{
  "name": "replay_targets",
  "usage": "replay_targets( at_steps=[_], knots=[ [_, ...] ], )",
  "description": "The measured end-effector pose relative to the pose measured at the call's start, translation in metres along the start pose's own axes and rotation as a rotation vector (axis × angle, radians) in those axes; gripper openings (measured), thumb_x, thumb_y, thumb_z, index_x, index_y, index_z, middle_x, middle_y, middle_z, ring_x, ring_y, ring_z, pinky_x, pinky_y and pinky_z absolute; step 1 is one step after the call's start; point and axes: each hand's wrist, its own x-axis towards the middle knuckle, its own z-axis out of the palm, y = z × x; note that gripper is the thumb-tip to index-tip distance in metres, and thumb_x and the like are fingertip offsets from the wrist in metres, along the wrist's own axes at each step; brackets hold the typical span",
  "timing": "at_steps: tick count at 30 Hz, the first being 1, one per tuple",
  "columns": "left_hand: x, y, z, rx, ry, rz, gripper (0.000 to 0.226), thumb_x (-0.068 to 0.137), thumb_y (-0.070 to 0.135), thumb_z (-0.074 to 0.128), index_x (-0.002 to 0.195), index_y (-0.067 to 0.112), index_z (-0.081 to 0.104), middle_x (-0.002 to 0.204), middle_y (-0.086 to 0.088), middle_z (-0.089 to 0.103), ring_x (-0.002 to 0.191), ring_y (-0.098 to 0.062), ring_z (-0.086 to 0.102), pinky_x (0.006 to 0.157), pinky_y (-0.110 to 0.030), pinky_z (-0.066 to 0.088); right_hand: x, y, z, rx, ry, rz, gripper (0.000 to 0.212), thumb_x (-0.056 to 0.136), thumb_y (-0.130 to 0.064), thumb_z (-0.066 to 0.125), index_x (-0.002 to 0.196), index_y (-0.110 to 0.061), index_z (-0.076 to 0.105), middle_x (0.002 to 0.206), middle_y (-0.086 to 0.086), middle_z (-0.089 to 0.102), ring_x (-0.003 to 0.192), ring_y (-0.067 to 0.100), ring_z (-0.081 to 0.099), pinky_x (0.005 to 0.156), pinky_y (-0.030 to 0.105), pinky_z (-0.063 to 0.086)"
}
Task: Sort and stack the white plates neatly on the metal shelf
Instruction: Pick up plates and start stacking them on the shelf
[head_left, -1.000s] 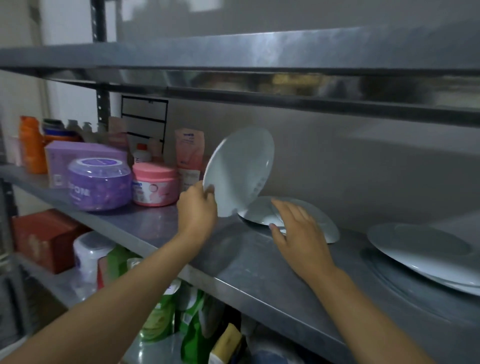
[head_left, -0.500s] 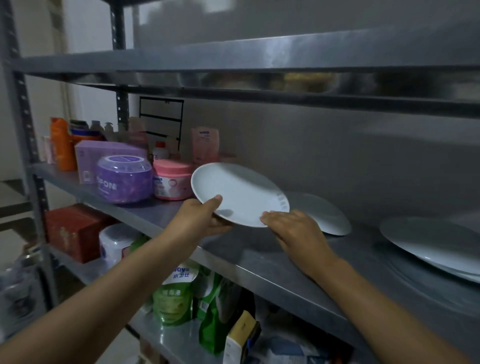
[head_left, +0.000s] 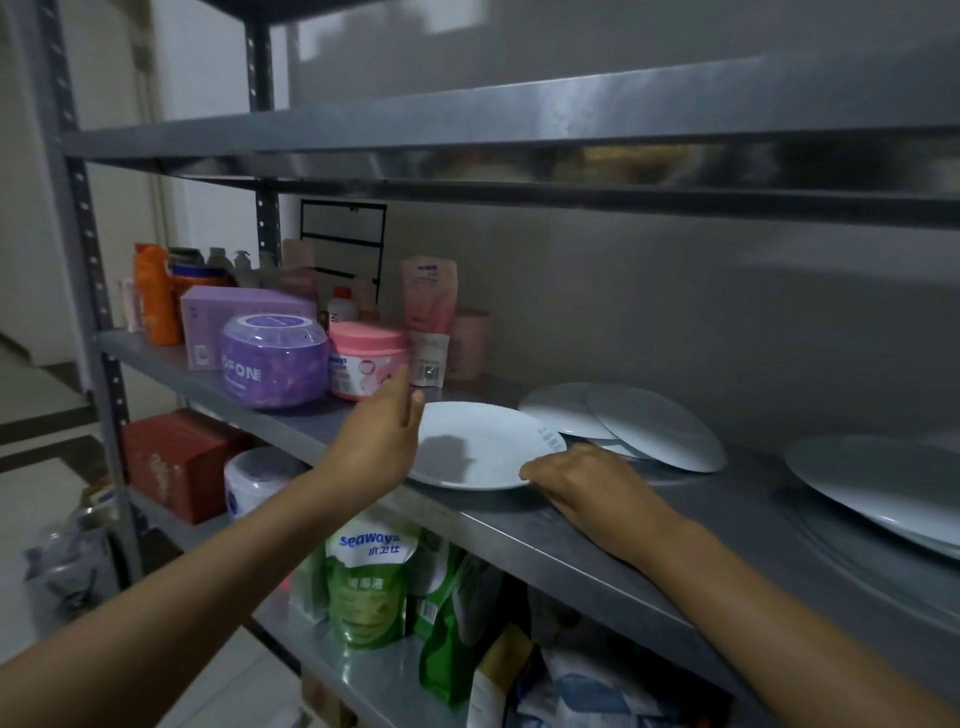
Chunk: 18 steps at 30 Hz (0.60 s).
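One white plate (head_left: 480, 447) lies flat on the metal shelf (head_left: 613, 540), between both hands. Left hand (head_left: 382, 441) hovers at its rim, fingers loosely spread; right hand (head_left: 576, 480) rests fingertips on the near edge. Next, likely stack the leaning plates (head_left: 623, 423) beyond the right fingers.

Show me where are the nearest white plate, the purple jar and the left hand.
nearest white plate (head_left: 493, 436): head view, inner face.
purple jar (head_left: 272, 364): head view, front side.
left hand (head_left: 382, 436): head view, back of hand.

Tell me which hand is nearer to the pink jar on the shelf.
The left hand: its raised fingers sit just in front of the pink jar. The right hand is farther right, at the near plate's front-right rim.
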Motion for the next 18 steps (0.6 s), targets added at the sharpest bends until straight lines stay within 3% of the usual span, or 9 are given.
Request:
replay_targets(
  at_steps=[4,7,10,13,16,18],
  knots=[
    [0.004,0.011,0.012,0.125,-0.041,0.091,0.050,0.103,0.031,0.029,0.147,0.009,0.028,0.149,-0.015,0.037,0.140,-0.027,0.030,0.110,-0.037,0.028,0.000,0.002,0.001,0.095,-0.112,0.062,0.024,0.087,-0.022,0.040,0.095,-0.020,0.062,0.098,-0.004,0.071,0.087,0.023,0.063,0.070,0.038,0.050],
    [0.009,0.023,0.024,0.277,-0.103,0.275,0.049,0.103,0.027,0.028,0.149,0.010,0.025,0.155,-0.009,0.028,0.146,-0.020,0.015,0.116,-0.036,0.016,-0.002,-0.003,-0.006,0.250,-0.150,0.143,0.046,0.078,-0.008,0.042,0.115,-0.027,0.060,0.117,-0.002,0.068,0.106,0.027,0.061,0.080,0.042,0.052],
    [0.016,0.035,0.038,0.302,-0.157,0.361,0.049,0.103,0.028,0.028,0.148,0.009,0.024,0.156,-0.005,0.026,0.147,-0.019,0.012,0.117,-0.038,0.015,-0.008,-0.001,-0.022,0.345,0.001,0.300,0.062,0.071,0.002,0.041,0.122,-0.025,0.061,0.127,0.001,0.064,0.116,0.025,0.057,0.093,0.040,0.048],
    [0.021,0.054,0.055,0.282,-0.165,0.401,0.049,0.103,0.027,0.029,0.148,0.009,0.025,0.156,-0.005,0.027,0.146,-0.019,0.013,0.117,-0.039,0.016,-0.023,0.027,-0.033,0.331,0.168,0.620,0.062,0.073,0.008,0.044,0.130,-0.014,0.057,0.133,0.008,0.058,0.123,0.027,0.053,0.102,0.037,0.041],
    [0.022,0.078,0.073,0.257,-0.178,0.452,0.048,0.102,0.027,0.031,0.147,0.008,0.028,0.155,-0.006,0.027,0.146,-0.019,0.013,0.116,-0.038,0.015,-0.047,0.052,-0.037,0.261,0.258,0.879,0.053,0.071,0.013,0.043,0.120,-0.003,0.059,0.124,0.015,0.061,0.111,0.036,0.057,0.092,0.043,0.047],
    [0.021,0.093,0.088,0.238,-0.198,0.497,0.046,0.101,0.022,0.035,0.145,0.007,0.032,0.154,-0.007,0.029,0.146,-0.021,0.015,0.115,-0.037,0.017,-0.066,0.062,-0.041,0.183,0.226,0.875,0.048,0.069,0.012,0.045,0.112,-0.006,0.059,0.115,0.014,0.061,0.102,0.037,0.058,0.083,0.044,0.050]
  ],
)
